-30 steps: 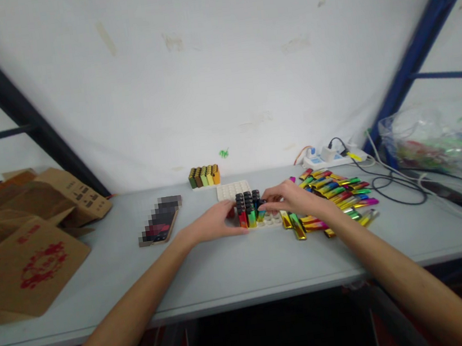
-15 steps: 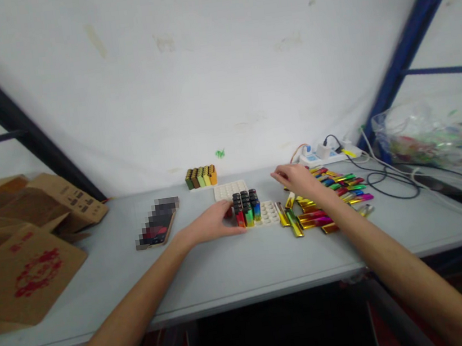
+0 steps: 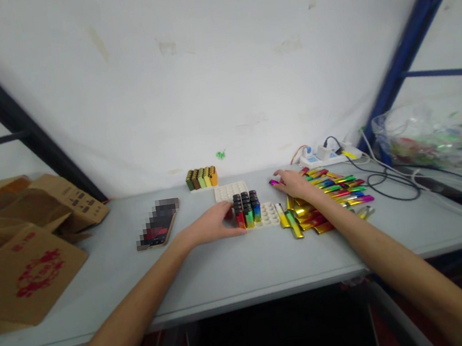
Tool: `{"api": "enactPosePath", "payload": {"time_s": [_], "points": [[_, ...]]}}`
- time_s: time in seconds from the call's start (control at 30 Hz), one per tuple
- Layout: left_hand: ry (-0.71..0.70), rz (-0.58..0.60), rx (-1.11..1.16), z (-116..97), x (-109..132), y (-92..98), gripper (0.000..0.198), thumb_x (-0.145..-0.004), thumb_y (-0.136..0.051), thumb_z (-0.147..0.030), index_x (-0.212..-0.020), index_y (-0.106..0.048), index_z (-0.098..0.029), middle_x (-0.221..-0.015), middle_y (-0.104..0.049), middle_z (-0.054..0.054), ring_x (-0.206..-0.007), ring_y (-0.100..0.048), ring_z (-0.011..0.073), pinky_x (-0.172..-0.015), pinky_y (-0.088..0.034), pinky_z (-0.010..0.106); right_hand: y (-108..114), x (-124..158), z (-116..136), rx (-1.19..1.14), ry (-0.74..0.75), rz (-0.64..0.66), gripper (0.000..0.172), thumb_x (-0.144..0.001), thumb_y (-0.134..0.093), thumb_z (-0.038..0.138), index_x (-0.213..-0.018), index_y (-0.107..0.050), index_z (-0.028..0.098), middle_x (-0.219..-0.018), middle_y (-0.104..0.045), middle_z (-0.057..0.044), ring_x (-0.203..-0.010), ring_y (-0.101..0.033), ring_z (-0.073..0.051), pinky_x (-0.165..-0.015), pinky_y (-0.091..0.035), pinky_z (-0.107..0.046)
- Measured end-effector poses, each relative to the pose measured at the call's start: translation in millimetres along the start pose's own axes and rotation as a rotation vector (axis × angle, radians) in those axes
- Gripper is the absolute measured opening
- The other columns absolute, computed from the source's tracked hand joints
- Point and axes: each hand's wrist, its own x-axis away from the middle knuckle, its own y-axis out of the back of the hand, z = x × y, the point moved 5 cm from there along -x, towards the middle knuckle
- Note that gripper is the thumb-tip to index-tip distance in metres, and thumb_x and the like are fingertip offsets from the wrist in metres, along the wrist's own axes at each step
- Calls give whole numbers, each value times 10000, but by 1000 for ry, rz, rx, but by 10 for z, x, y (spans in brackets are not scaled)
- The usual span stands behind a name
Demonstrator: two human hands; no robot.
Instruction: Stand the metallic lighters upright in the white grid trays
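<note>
A white tray (image 3: 269, 214) with round sockets lies mid-table, and several black-capped coloured lighters (image 3: 246, 209) stand in its left part. My left hand (image 3: 214, 224) rests against the tray's left side, fingers curled round it. My right hand (image 3: 294, 181) has reached to the back of a pile of shiny multicoloured lighters (image 3: 336, 193) on the right. Its fingertips pinch a magenta lighter (image 3: 273, 182) lying at the pile's left edge.
A second white tray (image 3: 230, 190) and a row of yellow-green lighters (image 3: 201, 177) sit further back. A phone (image 3: 159, 224) lies to the left, cardboard boxes (image 3: 26, 234) at far left. A power strip (image 3: 326, 156), cables and a plastic bag (image 3: 431, 138) are at the right.
My right hand left the tray, moved right and back to the loose pile, and closed on a magenta lighter. The left hand stayed at the tray.
</note>
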Motion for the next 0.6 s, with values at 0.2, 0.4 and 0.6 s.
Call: {"api": "enactPosePath", "payload": {"time_s": [0.2,0.4,0.6], "points": [[-5,5,-23,-59,-7,13,660,-718,-717,-753,-1007,-619,-168,-1006,-675,109,-878,-637,290,-774,-492,371,139,123,173,-378,160,-74,321,-1035,-477,373,-916,-662,139,-801,-685,-76,-729,-624,-177,-757,-456,-293],[-17,1,-30,-75,-7,15,657,-720,-709,-754,-1006,-624,-169,-1017,-677,113,-892,-636,293,-789,-481,373,134,258,531,-1141,147,109,501,-938,-500,678,-1044,-557,192,-634,-421,80,-498,-384,-101,-493,-335,-239],[-17,-7,-9,-69,-2,12,661,-718,-715,-748,-1018,-630,-165,-1031,-683,118,-913,-640,303,-783,-484,374,168,368,770,-1017,94,-13,597,-912,-457,756,-651,-402,221,-580,-339,51,-531,-319,-104,-482,-257,-254]]}}
